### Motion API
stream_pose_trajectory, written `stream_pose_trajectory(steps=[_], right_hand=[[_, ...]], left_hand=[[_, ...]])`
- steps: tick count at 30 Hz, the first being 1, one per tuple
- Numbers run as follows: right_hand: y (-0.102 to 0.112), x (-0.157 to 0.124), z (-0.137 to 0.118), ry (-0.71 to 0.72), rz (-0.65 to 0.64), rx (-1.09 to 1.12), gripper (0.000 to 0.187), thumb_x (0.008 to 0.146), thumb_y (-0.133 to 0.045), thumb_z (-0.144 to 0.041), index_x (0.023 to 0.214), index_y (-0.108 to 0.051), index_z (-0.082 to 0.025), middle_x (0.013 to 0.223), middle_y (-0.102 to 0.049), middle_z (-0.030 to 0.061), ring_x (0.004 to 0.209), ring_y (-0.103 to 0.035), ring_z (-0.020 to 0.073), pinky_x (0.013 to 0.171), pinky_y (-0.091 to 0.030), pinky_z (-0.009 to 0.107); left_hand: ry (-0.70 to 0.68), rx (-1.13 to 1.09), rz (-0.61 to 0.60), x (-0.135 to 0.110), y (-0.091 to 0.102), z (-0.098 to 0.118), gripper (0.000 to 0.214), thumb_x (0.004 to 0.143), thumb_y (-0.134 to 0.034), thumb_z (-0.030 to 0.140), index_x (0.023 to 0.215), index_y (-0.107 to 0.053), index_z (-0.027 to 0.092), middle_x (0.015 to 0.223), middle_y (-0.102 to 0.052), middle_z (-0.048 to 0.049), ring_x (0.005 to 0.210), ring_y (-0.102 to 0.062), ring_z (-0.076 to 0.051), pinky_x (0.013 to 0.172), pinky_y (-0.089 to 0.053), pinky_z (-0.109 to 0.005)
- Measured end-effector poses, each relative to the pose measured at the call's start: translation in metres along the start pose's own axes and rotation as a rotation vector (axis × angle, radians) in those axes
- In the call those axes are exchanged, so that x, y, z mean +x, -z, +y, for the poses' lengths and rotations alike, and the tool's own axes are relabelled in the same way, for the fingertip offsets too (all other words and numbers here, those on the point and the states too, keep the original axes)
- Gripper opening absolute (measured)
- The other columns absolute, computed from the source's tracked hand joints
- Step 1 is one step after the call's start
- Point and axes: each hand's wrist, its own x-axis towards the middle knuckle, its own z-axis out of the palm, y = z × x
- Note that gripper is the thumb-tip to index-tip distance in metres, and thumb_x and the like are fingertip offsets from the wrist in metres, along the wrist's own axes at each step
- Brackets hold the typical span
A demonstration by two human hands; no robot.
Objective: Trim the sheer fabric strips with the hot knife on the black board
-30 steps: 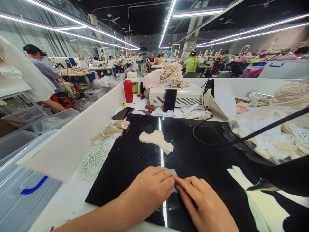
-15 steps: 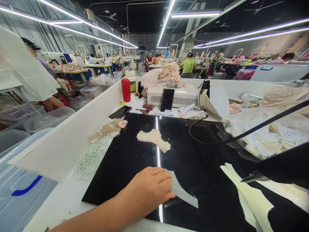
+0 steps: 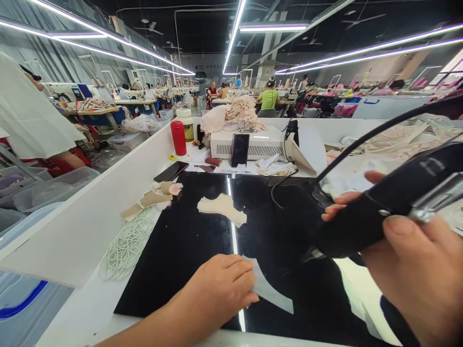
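My left hand (image 3: 222, 284) is closed over one end of a pale grey-blue fabric piece (image 3: 269, 289), holding it down on the glossy black board (image 3: 173, 279). The curved free end points to the lower right. At the right, my right hand (image 3: 415, 260) wraps round a bulky black corded tool (image 3: 365, 217) with a silver metal part on its side. The tool's front end is blurred just above the board, and its exact kind is unclear. A small stack of cream fabric pieces (image 3: 222, 207) lies farther back. Pale yellow cut pieces (image 3: 358, 284) lie partly hidden beneath my right hand.
Thin pale green cord (image 3: 128, 246) lies in a tangle left of the board, beside a low white wall (image 3: 79, 241). Behind stand a red bottle (image 3: 178, 138), an upright phone (image 3: 240, 149) and a white machine (image 3: 267, 144). The tool's black cable (image 3: 347, 144) arches across the right.
My right hand has come into view gripping the black tool, which has risen and swung left over the board. My left hand stays on the grey-blue piece. The view has shifted slightly right.
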Motion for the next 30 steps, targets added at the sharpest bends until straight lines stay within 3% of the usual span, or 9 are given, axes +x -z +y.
stream_pose_trajectory(steps=[1,3,7,11,17,30], right_hand=[[-0.011,-0.003,-0.007,-0.073,0.015,0.147,0.057,0.085,-0.087,-0.062,0.131,-0.074,-0.032,0.09,-0.074,0.0094,0.072,-0.074,0.0285,0.062,-0.064,0.045],[-0.032,-0.009,-0.016,-0.13,0.001,0.31,0.062,0.077,-0.095,-0.054,0.13,-0.072,-0.033,0.09,-0.07,0.0036,0.072,-0.069,0.0236,0.061,-0.063,0.039],[-0.065,-0.02,-0.022,-0.093,-0.049,0.492,0.054,0.084,-0.093,-0.046,0.129,-0.065,-0.034,0.088,-0.067,-0.0008,0.069,-0.065,0.0197,0.057,-0.062,0.035],[-0.084,-0.025,-0.019,-0.081,-0.012,0.527,0.046,0.089,-0.09,-0.042,0.125,-0.063,-0.032,0.085,-0.066,-0.0029,0.065,-0.064,0.0172,0.056,-0.061,0.031],[-0.09,-0.029,-0.01,-0.064,0.009,0.486,0.046,0.092,-0.086,-0.039,0.129,-0.06,-0.032,0.087,-0.065,-0.0032,0.067,-0.066,0.0175,0.058,-0.06,0.032],[-0.091,-0.028,-0.009,-0.076,0.05,0.446,0.04,0.095,-0.08,-0.033,0.129,-0.059,-0.031,0.086,-0.066,-0.0031,0.064,-0.065,0.0176,0.057,-0.058,0.033]], left_hand=[[0.003,-0.003,-0.002,0.0,0.0,0.0,0.028,0.114,-0.054,0.037,0.116,-0.068,0.013,0.123,-0.077,-0.0057,0.114,-0.073,-0.017,0.102,-0.059,-0.029],[0.008,-0.014,0.006,0.001,0.001,0.0,0.031,0.116,-0.049,0.037,0.116,-0.068,0.013,0.123,-0.077,-0.0054,0.113,-0.074,-0.017,0.1,-0.06,-0.03],[0.006,-0.026,0.02,0.004,0.0,0.001,0.031,0.115,-0.05,0.037,0.113,-0.068,0.013,0.123,-0.077,-0.0054,0.113,-0.074,-0.018,0.097,-0.06,-0.03],[-0.005,0.015,-0.012,0.003,-0.004,0.001,0.03,0.114,-0.054,0.039,0.109,-0.068,0.013,0.123,-0.077,-0.0059,0.116,-0.073,-0.018,0.097,-0.06,-0.03],[-0.028,0.055,0.033,0.001,-0.009,0.001,0.032,0.114,-0.053,0.039,0.109,-0.07,0.012,0.122,-0.078,-0.0058,0.115,-0.072,-0.016,0.096,-0.059,-0.028],[-0.002,0.038,-0.03,0.0,-0.007,0.002,0.027,0.11,-0.061,0.039,0.113,-0.069,0.014,0.128,-0.075,-0.0057,0.12,-0.069,-0.017,0.091,-0.06,-0.031]])
